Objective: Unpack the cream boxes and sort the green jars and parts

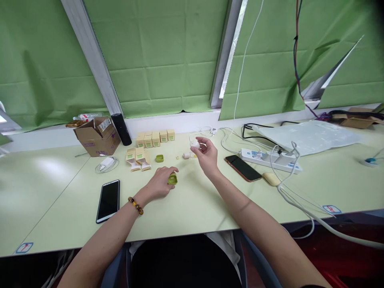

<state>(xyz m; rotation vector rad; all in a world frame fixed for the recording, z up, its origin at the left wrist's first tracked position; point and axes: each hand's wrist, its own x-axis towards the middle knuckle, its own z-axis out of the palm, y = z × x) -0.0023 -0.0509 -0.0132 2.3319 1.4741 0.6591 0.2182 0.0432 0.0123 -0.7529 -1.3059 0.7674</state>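
My left hand [162, 182] rests on the table with thumb and fingers around a small green open-topped box [172, 179]. Raised above the table, my right hand [207, 155] pinches a small white rounded piece [195, 143] between thumb and fingers; its exact kind is not clear. A second green box [159, 158] lies beyond my left hand. Near it are a tiny yellowish piece [177, 157] and a small white cylindrical piece [186, 155]. Two opened cardboard boxes [142, 157] lie to the left, flaps toward me.
Several small cardboard boxes [155, 138] line the back. A larger carton [98, 138] and a black cylinder [121, 129] stand at left. Phones [108, 201] lie on both sides. A power strip [271, 160] with loose white cables [288, 188] occupies the right.
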